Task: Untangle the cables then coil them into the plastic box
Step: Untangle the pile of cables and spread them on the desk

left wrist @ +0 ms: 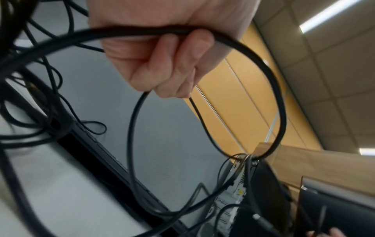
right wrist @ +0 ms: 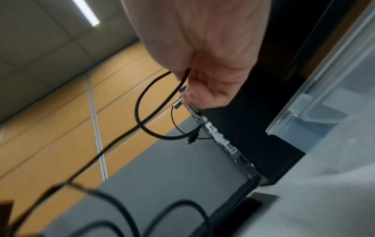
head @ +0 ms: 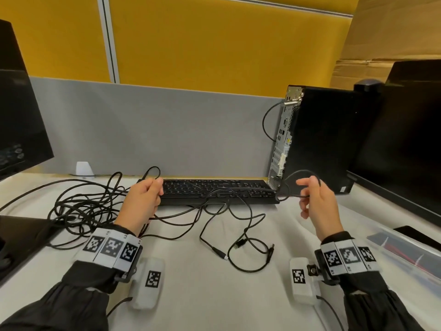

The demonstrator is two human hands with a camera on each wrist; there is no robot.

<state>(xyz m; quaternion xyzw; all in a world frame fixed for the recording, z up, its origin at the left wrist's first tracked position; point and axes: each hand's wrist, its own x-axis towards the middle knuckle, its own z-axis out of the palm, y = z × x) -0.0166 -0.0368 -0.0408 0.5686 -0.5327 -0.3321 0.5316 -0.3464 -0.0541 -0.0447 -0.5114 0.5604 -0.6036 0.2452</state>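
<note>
Head view: white counter against a grey partition and yellow wall; both hands' fingers grip black cables tangled at left, plastic box near right.

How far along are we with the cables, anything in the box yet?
Early. Done: little that shows; no coiled black cable is visible in the plastic box at the right edge. In hand: the right hand holds a small loop of black cable by the computer tower; the left hand grips the same strand over the keyboard. Left: the tangled pile at left and the loose ends in front.
</note>
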